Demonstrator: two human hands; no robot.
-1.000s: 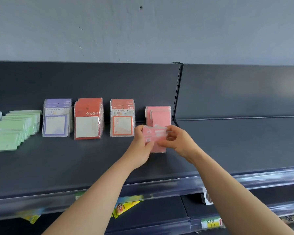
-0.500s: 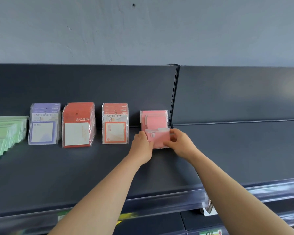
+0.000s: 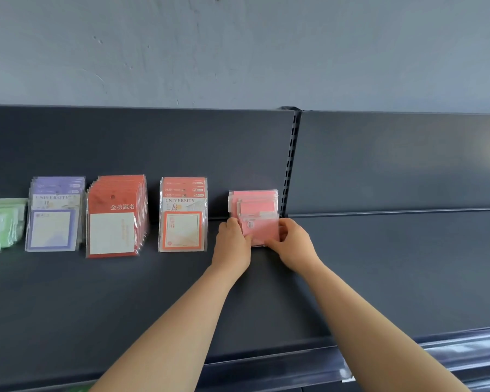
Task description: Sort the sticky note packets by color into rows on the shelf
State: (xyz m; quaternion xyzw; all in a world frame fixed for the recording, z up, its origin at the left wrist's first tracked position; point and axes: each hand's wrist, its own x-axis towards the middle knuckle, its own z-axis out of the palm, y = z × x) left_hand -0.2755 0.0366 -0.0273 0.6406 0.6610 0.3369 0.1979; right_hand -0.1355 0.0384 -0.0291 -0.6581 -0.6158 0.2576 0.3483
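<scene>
On the dark shelf [image 3: 125, 306] you have rows of green packets [image 3: 0, 224], purple packets [image 3: 53, 219], red packets [image 3: 113, 219] and orange packets [image 3: 183, 219], then your left hand [image 3: 234, 241] and right hand [image 3: 293, 241] pinch the sides of the front pink packet [image 3: 262, 229], which stands against the pink row [image 3: 253, 200].

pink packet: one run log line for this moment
pink packet: upright at front of pink row | left hand: grips its left edge | right hand: grips its right edge
</scene>
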